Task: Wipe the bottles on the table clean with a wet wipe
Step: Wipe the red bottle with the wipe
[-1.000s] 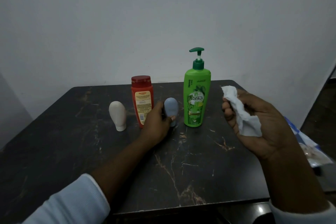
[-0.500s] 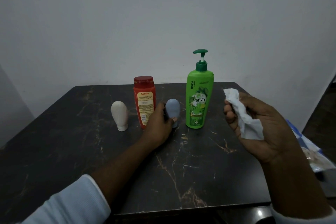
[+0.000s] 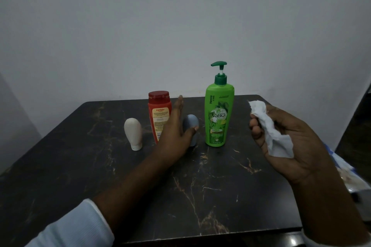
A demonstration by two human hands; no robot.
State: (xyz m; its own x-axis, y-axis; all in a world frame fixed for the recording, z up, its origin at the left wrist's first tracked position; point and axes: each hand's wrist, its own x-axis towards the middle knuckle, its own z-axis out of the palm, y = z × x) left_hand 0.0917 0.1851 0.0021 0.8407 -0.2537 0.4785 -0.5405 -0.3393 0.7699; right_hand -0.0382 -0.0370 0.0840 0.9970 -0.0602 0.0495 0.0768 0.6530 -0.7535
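Grey bottle (image 3: 192, 123), at nine o'clock of the green pump bottle (image 3: 219, 118), is touched by the straight-fingered left hand (image 3: 174, 133), likely for steadying. The wet wipe (image 3: 271, 131) is clutched in the right hand (image 3: 301, 144), seemingly readied for wiping.

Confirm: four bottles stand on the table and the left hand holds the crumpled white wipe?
Wrong hand: the head view shows the right hand holding the crumpled white wipe. The left hand touches the grey bottle. The rest is right.
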